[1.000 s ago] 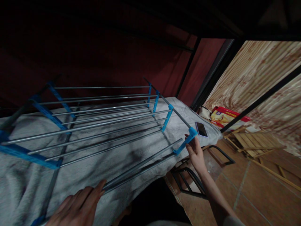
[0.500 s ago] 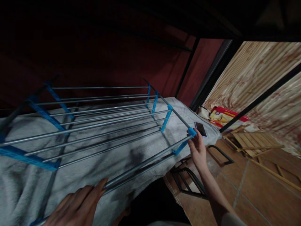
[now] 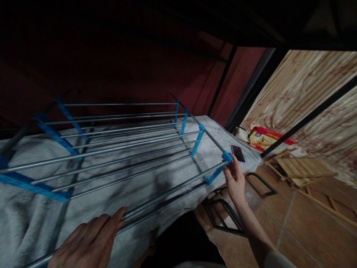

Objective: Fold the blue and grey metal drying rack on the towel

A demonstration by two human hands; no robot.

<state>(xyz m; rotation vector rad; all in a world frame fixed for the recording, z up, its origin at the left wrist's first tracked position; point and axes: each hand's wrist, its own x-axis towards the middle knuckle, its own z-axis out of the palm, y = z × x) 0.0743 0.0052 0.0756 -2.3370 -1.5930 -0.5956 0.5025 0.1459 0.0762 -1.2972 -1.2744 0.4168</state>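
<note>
A rack of grey metal tubes with blue plastic joints (image 3: 197, 140) lies on a grey, fleecy cloth (image 3: 156, 186). My left hand (image 3: 89, 238) is closed over the front metal tube (image 3: 164, 193), back of the hand up, its fingertips hidden underneath. My right hand (image 3: 234, 176) grips the blue corner joint (image 3: 227, 158) at the rack's near right end, where this tube meets the side pole (image 3: 213, 137). Thumb and fingers sit around the joint. The rack's near left corner is partly cut off by the frame and my left hand.
A phone (image 3: 238, 153) lies on the cloth beyond my right hand. Black metal frames (image 3: 225, 216) stand below the bed's edge. On the tiled floor are a folded wooden piece (image 3: 304, 166) and a red and yellow box (image 3: 270, 138). A dark post (image 3: 256, 82) rises at right.
The rack's left end has shifted very slightly, and my left hand has moved a little with it. My right hand stays on the corner joint.
</note>
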